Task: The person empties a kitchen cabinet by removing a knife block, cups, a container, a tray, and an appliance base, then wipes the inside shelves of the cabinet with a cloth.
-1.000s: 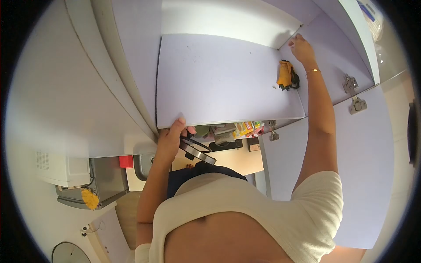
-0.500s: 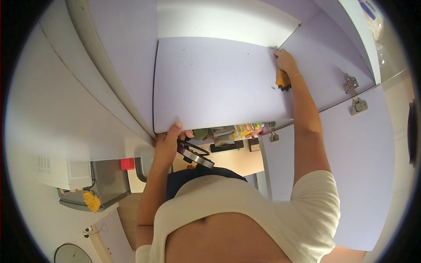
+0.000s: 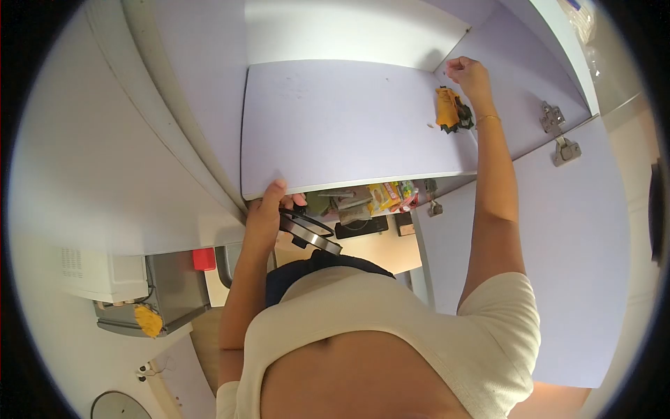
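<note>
My left hand grips the front edge of the pale lilac cupboard shelf, thumb on top and other fingers below. Just beside those fingers shows a black and steel ring-shaped thing; whether the hand touches it I cannot tell. Over the back right corner of the shelf is my right hand, its fingers curled together in a pinch; anything between them is too small to make out. Under it lies a crumpled orange and black piece, perhaps cloth or a wrapper. A small pale crumb sits beside that.
Packets fill part of the lower shelf. An open cupboard door with a metal hinge stands at right. Farther down are a black flat appliance, a red container, a white box-shaped appliance and a grey fridge-like unit.
My right hand has moved up and right, away from the shelf corner, uncovering more of the orange and black piece. My left hand keeps its hold on the shelf edge. The view has shifted slightly.
</note>
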